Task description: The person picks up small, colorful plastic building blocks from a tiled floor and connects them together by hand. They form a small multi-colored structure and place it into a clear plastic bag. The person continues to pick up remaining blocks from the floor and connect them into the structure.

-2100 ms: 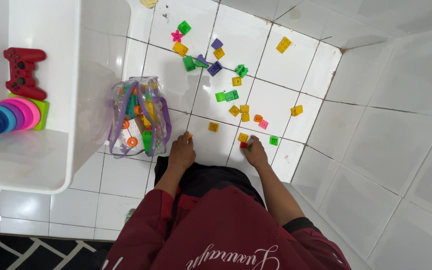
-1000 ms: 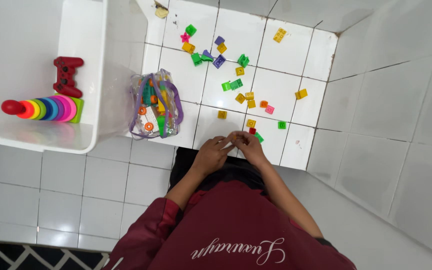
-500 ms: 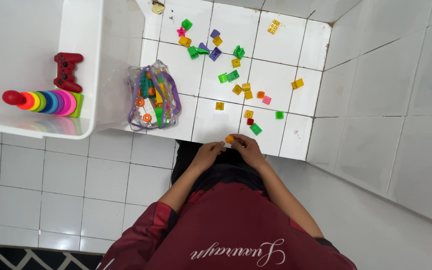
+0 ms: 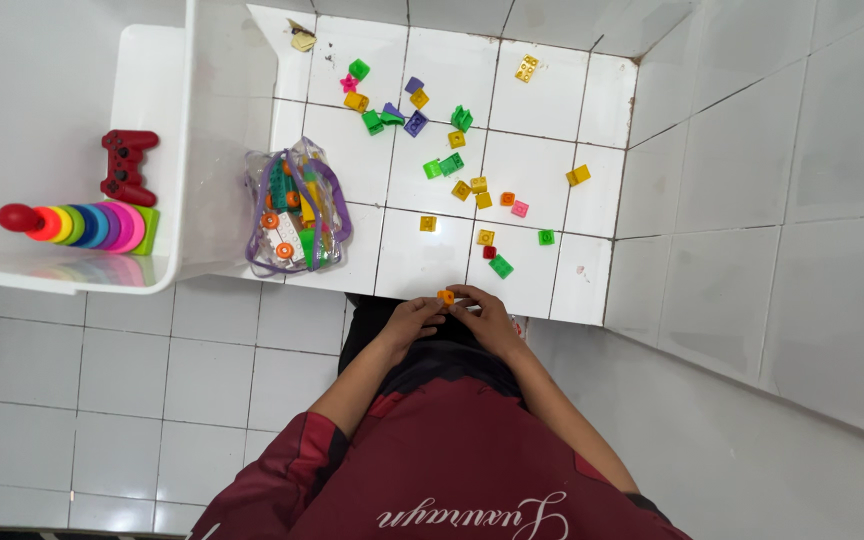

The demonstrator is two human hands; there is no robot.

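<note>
White tiles [image 4: 422,262]; small orange block [image 4: 445,297].

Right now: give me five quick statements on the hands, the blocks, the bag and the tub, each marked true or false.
1. Both hands, left hand and right hand, meet at an orange block. True.
2. The clear bag is empty. False: it holds coloured toys.
3. A red game controller lies in the white tub. True.
4. The loose blocks are stacked in a tower. False: they lie scattered on the tiles.
5. The ring stacker stands upright. False: it lies on its side.
</note>
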